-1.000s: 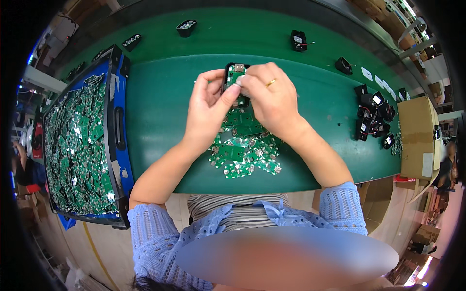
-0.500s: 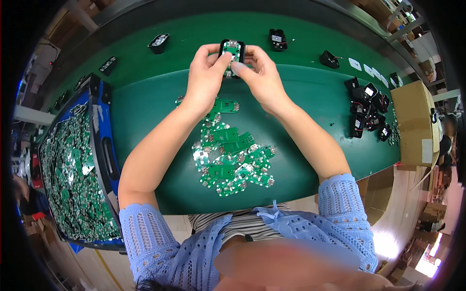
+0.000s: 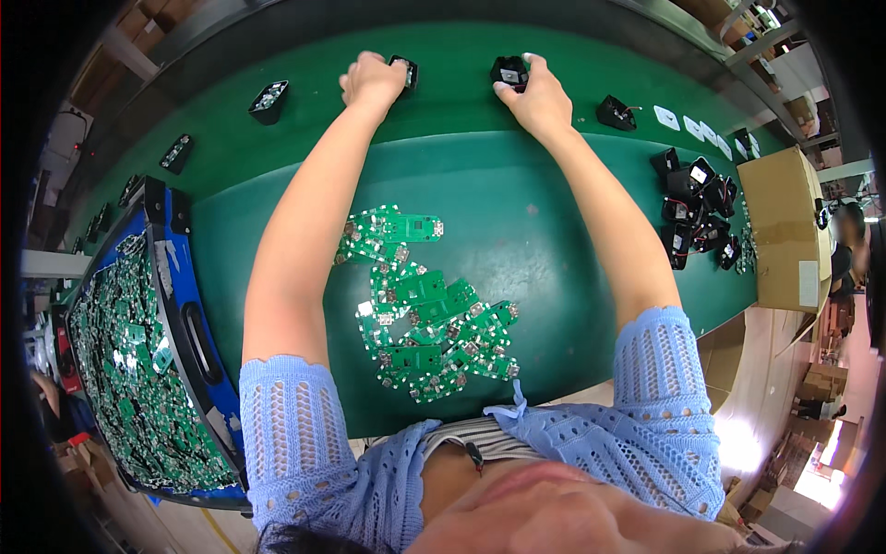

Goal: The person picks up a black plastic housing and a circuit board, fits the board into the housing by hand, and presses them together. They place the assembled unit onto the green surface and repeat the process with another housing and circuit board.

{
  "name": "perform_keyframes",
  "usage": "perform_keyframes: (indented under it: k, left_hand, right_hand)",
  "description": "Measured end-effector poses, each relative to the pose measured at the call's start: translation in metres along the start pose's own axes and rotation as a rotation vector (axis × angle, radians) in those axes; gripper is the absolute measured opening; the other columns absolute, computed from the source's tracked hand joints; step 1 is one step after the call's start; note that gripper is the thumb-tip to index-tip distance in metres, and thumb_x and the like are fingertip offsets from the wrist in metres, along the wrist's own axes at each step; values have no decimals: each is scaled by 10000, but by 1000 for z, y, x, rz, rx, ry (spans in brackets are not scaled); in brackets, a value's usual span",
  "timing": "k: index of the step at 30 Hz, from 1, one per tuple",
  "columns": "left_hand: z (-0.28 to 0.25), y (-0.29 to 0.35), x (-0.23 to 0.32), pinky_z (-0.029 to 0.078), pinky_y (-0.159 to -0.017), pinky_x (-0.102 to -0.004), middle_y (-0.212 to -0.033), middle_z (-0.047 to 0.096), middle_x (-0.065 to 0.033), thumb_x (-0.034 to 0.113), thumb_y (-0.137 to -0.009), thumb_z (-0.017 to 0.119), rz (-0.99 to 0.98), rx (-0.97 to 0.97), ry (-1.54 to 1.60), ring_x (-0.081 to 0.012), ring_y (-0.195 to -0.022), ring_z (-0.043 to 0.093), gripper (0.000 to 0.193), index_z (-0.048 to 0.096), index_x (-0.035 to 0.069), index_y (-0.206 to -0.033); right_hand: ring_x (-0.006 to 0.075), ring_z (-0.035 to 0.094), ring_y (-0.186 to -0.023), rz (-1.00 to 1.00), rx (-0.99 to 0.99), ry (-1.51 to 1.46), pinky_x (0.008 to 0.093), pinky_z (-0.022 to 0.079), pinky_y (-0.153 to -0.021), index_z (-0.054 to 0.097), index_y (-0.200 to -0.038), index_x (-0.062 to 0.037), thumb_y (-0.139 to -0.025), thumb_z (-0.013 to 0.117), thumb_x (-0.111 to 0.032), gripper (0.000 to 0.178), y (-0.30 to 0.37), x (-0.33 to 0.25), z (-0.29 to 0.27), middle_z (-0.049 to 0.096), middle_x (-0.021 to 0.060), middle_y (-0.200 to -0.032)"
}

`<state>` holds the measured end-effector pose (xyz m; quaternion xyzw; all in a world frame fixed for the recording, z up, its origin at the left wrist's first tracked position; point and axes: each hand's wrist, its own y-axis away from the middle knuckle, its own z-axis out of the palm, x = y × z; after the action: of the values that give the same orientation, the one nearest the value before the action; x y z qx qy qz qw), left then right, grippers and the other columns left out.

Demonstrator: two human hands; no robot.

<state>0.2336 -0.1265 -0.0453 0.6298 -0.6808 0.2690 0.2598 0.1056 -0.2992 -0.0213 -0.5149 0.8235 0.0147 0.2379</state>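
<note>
My left hand (image 3: 372,81) is on the green belt at the far side, its fingers curled. A black plastic case (image 3: 409,70) with a circuit board in it sits against the thumb side of that hand, partly hidden by it. To the right, my right hand (image 3: 542,100) grips another black case (image 3: 508,71) between thumb and fingers; its inside looks dark. Between my forearms lies a loose pile of green circuit boards (image 3: 429,288) on the green table (image 3: 563,268).
A blue bin (image 3: 189,295) full of circuit boards stands at the left. More black cases (image 3: 268,102) sit along the belt. At the right are a heap of black cases (image 3: 699,198), white flat pieces (image 3: 706,132) and a cardboard box (image 3: 784,231).
My hands have moved apart. The case with the circuit board, earlier in both hands, is now at my left hand on the belt. My right hand has reached right and taken hold of another case.
</note>
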Motion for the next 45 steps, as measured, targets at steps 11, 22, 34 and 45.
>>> perform_keyframes:
  k: [11,22,34,45]
  left_hand:
    - [-95,122,19,453,-677,-224,-868,595,-43,281,-871,530,203,-645,660,-99,-781,557,335,554,8,-1063]
    - [-109,161,-36,455,-754,-230,-918,588,-58,86,-825,563,156,-137,643,-101,-842,561,251,525,-27,-1046]
    - [-116,175,-68,522,-734,-306,-946,553,-162,55,-842,476,-132,-220,1230,-240,-802,614,249,437,-88,-1043]
    - [-124,204,-44,501,-826,-343,-983,569,-126,107,-850,498,-126,-496,1237,-220,-884,586,251,498,-46,-1049]
  right_hand:
    - [298,560,-901,-744,46,-370,364,462,-769,524,-1019,-10,-746,624,-121,311,87,-50,-51,583,144,-933]
    - [262,571,-808,-710,76,-438,346,468,-646,529,-966,-85,-756,624,-162,243,134,-89,-43,570,67,-817]
    - [291,559,-909,-606,-295,-221,373,458,-780,442,-1128,-13,-687,712,-297,590,141,-87,0,537,144,-1008]
    - [181,618,-787,-201,-402,-1044,284,528,-691,462,-1034,57,-832,449,29,204,141,-70,-48,562,136,-885]
